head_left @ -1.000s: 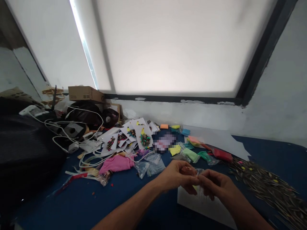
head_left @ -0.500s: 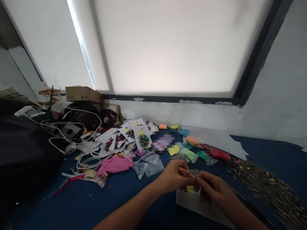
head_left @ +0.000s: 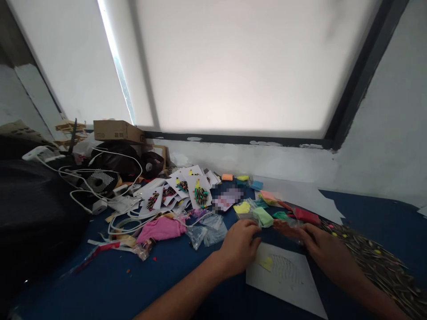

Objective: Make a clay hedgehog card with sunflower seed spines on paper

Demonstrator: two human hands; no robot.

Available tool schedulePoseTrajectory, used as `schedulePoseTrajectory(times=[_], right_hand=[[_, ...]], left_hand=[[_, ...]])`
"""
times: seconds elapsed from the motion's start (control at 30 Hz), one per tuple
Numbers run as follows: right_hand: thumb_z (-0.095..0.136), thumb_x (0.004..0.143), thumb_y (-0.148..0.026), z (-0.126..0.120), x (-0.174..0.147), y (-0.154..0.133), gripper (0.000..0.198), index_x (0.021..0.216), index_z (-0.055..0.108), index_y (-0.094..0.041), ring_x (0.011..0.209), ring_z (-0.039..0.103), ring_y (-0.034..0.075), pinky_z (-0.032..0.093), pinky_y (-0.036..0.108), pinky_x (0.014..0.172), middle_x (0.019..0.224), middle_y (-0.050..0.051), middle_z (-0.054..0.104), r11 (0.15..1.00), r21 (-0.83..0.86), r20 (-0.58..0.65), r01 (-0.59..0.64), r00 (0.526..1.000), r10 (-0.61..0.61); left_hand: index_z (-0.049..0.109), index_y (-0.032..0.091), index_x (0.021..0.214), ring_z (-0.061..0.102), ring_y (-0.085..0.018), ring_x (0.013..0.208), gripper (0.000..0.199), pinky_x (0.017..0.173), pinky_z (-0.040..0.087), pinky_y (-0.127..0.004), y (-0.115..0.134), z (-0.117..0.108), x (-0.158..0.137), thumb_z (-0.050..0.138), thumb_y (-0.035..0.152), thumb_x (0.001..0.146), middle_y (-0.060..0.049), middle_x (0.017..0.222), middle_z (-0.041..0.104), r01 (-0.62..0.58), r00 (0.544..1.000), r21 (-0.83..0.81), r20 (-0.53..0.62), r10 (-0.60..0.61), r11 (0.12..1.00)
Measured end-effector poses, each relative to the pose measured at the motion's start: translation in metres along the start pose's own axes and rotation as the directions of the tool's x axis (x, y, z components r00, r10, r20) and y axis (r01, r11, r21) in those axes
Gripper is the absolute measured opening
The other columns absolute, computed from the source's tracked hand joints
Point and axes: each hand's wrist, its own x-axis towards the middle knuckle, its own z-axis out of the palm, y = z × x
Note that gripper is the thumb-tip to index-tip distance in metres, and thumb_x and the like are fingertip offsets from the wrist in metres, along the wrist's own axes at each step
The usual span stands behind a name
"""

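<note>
My left hand [head_left: 240,244] is just beyond the upper left edge of a white card [head_left: 293,289], fingers curled towards the thumb; whatever they hold is too small to make out. My right hand [head_left: 322,249] pinches the end of a brownish-orange clay packet [head_left: 286,229] in clear plastic, to the right of the green clay packet [head_left: 263,217]. On the card lie a flat yellow clay shape [head_left: 266,264] and faint curved lines drawn beside it.
Sunflower seeds [head_left: 376,258] are heaped at the right. A red clay packet [head_left: 307,216] lies behind my right hand. Finished seed-and-clay cards [head_left: 200,191] overlap at the back left, near a pink cloth-like lump [head_left: 162,229], white cables [head_left: 111,226] and a cardboard box [head_left: 116,130].
My hands, close together over the card before, have moved apart. The right one has gone to the right and away with the brownish-orange packet, uncovering the card's drawing.
</note>
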Motion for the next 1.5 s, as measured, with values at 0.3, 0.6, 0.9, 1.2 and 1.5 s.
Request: schedulePoseTrajectory(times=[0.3, 0.6, 0.9, 1.2, 1.5], right_hand=[[0.042, 0.079, -0.048, -0.002, 0.003, 0.01, 0.037, 0.099, 0.056, -0.02, 0.06, 0.067, 0.027, 0.043, 0.033, 0.048, 0.073, 0.009, 0.072, 0.997, -0.078, -0.063, -0.022, 0.998, 0.017], [0.039, 0.081, -0.045, 0.004, 0.002, 0.008, 0.037, 0.087, 0.069, -0.024, 0.077, 0.068, 0.029, 0.049, 0.038, 0.062, 0.088, 0.011, 0.072, 0.988, -0.146, -0.036, 0.049, 0.998, -0.055], [0.039, 0.085, -0.042, 0.007, 0.004, 0.01, 0.036, 0.088, 0.068, -0.021, 0.076, 0.064, 0.027, 0.049, 0.037, 0.06, 0.093, 0.013, 0.064, 0.944, -0.277, -0.108, 0.177, 0.971, -0.214], [0.035, 0.093, -0.028, 0.025, 0.041, -0.008, 0.035, 0.103, 0.066, -0.018, 0.112, 0.057, 0.028, 0.046, 0.043, 0.092, 0.116, 0.013, 0.065, 0.877, -0.342, -0.022, 0.338, 0.93, -0.367], [0.055, 0.092, -0.033, 0.057, 0.09, -0.017, 0.028, 0.117, 0.058, -0.021, 0.103, 0.059, 0.02, 0.05, 0.042, 0.087, 0.123, 0.008, 0.058, 0.802, -0.431, 0.082, 0.413, 0.903, -0.421]], left_hand=[[0.069, 0.015, 0.099, 0.054, -0.023, 0.099, 0.028, 0.088, 0.045, -0.037, 0.003, -0.002, -0.001, 0.044, 0.013, 0.087, -0.009, 0.106, 0.065, -0.116, 0.993, 0.234, 0.049, 0.108, 0.965], [0.067, 0.014, 0.105, 0.042, -0.029, 0.121, 0.028, 0.099, 0.04, -0.045, -0.004, -0.002, -0.003, 0.046, 0.016, 0.086, -0.013, 0.13, 0.051, -0.118, 0.993, 0.374, 0.068, 0.1, 0.92], [0.06, 0.01, 0.117, 0.037, -0.028, 0.129, 0.035, 0.11, 0.033, -0.041, -0.012, 0.005, -0.003, 0.042, 0.013, 0.087, -0.016, 0.136, 0.046, -0.185, 0.983, 0.305, 0.045, 0.18, 0.934], [0.062, 0.011, 0.112, 0.026, -0.032, 0.138, 0.031, 0.109, 0.033, -0.048, -0.014, 0.007, -0.005, 0.045, 0.013, 0.087, -0.018, 0.144, 0.037, -0.193, 0.98, 0.306, 0.103, 0.169, 0.932], [0.065, 0.009, 0.106, 0.029, -0.036, 0.136, 0.027, 0.107, 0.035, -0.049, -0.01, 0.003, -0.005, 0.045, 0.018, 0.09, -0.02, 0.144, 0.037, -0.194, 0.979, 0.345, 0.134, 0.156, 0.918]])
